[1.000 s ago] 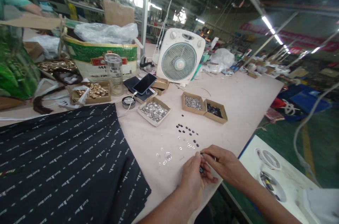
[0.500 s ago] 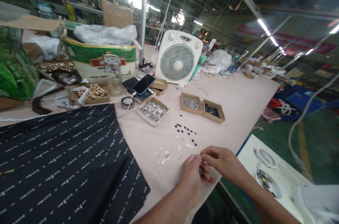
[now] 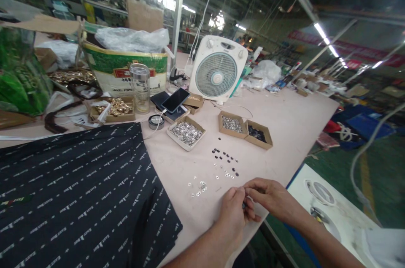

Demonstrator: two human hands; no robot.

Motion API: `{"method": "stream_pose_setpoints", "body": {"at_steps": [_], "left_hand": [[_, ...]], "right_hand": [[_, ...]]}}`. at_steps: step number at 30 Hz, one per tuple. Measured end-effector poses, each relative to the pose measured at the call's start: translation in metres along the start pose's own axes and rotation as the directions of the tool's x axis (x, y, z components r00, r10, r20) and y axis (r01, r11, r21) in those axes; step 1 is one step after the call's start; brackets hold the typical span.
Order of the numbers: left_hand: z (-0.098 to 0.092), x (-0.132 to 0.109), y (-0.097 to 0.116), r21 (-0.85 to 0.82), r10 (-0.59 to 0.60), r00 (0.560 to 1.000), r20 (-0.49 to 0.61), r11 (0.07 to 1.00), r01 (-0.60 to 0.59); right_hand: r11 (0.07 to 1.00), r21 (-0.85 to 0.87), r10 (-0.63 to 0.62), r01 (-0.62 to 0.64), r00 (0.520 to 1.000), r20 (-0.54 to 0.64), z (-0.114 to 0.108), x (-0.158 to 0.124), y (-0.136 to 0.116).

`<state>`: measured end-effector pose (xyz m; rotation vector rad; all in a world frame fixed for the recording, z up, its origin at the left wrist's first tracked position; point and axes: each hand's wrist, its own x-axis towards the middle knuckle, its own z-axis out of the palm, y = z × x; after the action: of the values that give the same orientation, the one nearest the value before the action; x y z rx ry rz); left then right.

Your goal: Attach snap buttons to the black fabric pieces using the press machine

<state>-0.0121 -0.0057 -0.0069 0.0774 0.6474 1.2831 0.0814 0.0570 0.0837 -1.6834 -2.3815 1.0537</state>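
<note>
**Fingertips meeting over the near edge of the worktable; small dark piece in my left hand**

My left hand (image 3: pixel 233 209) is curled closed, with a small dark piece (image 3: pixel 244 205) showing between its bent fingers; its exact form is too hidden to record. My right hand (image 3: pixel 268 196) meets it at the thumb, fingertips drawn together. Whether those tips grip anything, I cannot tell.

Beyond my hands, on the worktable (image 3: pixel 294 120), lie loose black caps (image 3: pixel 233 169), with small silver rings (image 3: pixel 198 194) nearer and to the left. Farther back stand a cardboard tray (image 3: pixel 177 143) of silver parts and, to its right, two adjoining cardboard boxes: the silver-parts box (image 3: pixel 232 133) and the black-parts box (image 3: pixel 259 144).

Dark printed fabric (image 3: pixel 95 200) covers the left side. A white box fan (image 3: pixel 221 69) stands at the rear, tilted; a smartphone (image 3: pixel 175 100), cable attached, lies left of it, nearer me.
</note>
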Motion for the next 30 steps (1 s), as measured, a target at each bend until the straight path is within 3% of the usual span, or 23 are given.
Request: {"method": "stream_pose_setpoints", "body": {"at_steps": [6, 10, 14, 17, 30], "left_hand": [[-0.001, -0.001, -0.005, -0.003, 0.042, 0.999, -0.02, 0.999, -0.042], [0.0, 0.0, -0.004, 0.0, 0.053, 0.997, -0.05, 0.999, -0.053], [0.001, 0.002, -0.003, -0.03, 0.009, 0.997, -0.071, 0.999, -0.011], [0.001, 0.002, -0.004, -0.036, -0.005, 0.998, -0.067, 0.999, 0.003], [0.002, -0.001, -0.003, -0.019, -0.001, 1.0, -0.031, 1.0, 0.001]], "right_hand": [[0.995, 0.008, 0.102, -0.102, 0.993, -0.065, 0.007, 0.001, -0.001], [0.97, 0.204, 0.133, -0.133, 0.991, 0.015, 0.012, 0.006, 0.003], [0.919, 0.374, 0.174, -0.128, 0.98, -0.093, 0.02, 0.023, 0.012], [0.861, 0.48, 0.248, -0.169, 0.963, -0.107, 0.03, 0.037, 0.02], [0.859, 0.442, 0.343, -0.257, 0.931, -0.126, 0.044, 0.058, 0.029]]}}
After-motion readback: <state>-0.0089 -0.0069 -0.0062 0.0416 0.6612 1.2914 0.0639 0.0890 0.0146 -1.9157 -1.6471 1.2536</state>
